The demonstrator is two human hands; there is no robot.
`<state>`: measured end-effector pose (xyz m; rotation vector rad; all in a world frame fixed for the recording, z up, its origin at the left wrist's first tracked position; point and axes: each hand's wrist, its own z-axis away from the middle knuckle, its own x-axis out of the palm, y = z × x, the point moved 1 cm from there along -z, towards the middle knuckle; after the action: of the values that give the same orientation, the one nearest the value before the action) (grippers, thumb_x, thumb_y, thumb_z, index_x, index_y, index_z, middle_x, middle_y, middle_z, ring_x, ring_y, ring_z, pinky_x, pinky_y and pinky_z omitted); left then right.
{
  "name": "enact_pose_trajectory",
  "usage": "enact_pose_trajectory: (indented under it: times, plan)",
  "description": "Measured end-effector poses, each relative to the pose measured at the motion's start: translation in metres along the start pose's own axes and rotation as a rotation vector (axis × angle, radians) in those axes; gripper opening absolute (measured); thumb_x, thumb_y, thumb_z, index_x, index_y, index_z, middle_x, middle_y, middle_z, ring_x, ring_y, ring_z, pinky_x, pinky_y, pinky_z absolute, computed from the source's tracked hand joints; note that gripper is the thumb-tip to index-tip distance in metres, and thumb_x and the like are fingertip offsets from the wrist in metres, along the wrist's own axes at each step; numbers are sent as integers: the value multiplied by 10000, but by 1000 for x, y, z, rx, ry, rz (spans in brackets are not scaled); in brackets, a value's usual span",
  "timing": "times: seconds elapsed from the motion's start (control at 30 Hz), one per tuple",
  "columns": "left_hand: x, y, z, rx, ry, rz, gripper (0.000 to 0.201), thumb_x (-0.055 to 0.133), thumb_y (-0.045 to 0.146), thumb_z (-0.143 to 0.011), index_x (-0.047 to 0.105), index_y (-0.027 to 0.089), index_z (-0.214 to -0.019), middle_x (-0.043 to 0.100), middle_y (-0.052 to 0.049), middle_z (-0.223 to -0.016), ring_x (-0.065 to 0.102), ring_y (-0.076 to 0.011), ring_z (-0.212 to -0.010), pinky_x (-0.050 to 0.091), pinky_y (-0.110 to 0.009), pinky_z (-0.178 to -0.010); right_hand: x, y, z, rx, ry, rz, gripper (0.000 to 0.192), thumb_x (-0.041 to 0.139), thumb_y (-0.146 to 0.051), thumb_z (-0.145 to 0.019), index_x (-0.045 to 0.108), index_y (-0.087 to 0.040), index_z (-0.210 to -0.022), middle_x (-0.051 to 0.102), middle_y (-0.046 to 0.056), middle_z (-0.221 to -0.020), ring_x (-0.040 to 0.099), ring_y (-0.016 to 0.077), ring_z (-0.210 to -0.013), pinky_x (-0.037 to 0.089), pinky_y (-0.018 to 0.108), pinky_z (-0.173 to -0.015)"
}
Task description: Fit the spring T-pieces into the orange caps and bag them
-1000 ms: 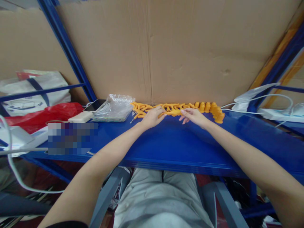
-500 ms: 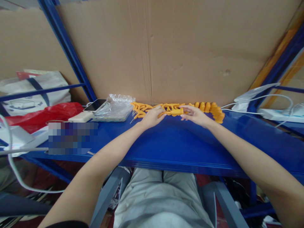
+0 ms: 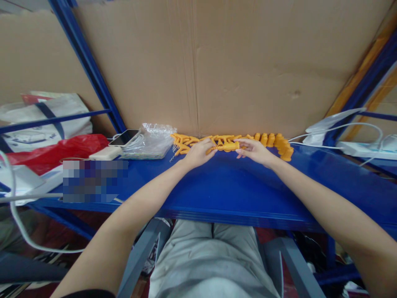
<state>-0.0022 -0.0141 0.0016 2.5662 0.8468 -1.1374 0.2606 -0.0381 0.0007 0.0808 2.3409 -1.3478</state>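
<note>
A row of orange plastic parts lies along the back of the blue shelf [image 3: 235, 186], against the cardboard wall. At its left are forked orange pieces [image 3: 182, 142], at its right several upright orange caps [image 3: 277, 142]. Both hands meet at the middle of the row. My left hand [image 3: 198, 153] and my right hand [image 3: 254, 151] pinch one orange part [image 3: 228, 145] between them, each at one end.
Left of the row lie a clear plastic bag [image 3: 151, 140], a phone [image 3: 124, 137] and a white power bank [image 3: 107, 153] with cable. A red bag [image 3: 56, 151] and a white bag [image 3: 43, 120] are farther left. White cables and adapters [image 3: 341, 140] sit at the right.
My right hand has shifted slightly left and turned onto the orange part, which is now gripped between both hands. The left hand has barely moved.
</note>
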Motion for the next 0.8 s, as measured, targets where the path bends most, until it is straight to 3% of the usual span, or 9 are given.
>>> enact_pose_trajectory:
  times: [0.3, 0.43, 0.57, 0.8]
  plan:
    - [0, 1, 0, -1, 11, 13, 146, 575, 241, -955, 694, 155, -957, 695, -87, -965, 684, -209, -916, 543, -328, -807, 1, -1, 0, 62, 61, 22, 560, 819, -474, -769, 705, -184, -1235, 750, 98, -1056, 713, 165, -664, 649, 417, -771]
    - [0, 1, 0, 13, 8, 15, 165, 558, 241, -962, 693, 148, -948, 692, -89, -949, 683, -208, -898, 545, -328, -796, 2, -5, 0, 85, 55, 33, 520, 793, -601, -762, 731, -162, -1035, 762, 101, -921, 704, 177, -648, 634, 387, -723]
    - [0, 2, 0, 24, 9, 14, 182, 547, 254, -969, 695, 151, -945, 688, -84, -939, 680, -204, -881, 546, -328, -784, 4, -14, 2, 83, 19, 36, 607, 727, -781, -704, 684, -184, -804, 737, 83, -749, 683, 184, -601, 607, 366, -647]
    - [-4, 6, 1, 36, 19, 22, 198, 542, 274, -980, 695, 149, -962, 688, -96, -957, 681, -212, -903, 540, -333, -800, 10, -25, 4, 118, 17, 48, 694, 589, -879, -727, 596, -194, -615, 667, 79, -578, 607, 159, -478, 537, 324, -541]
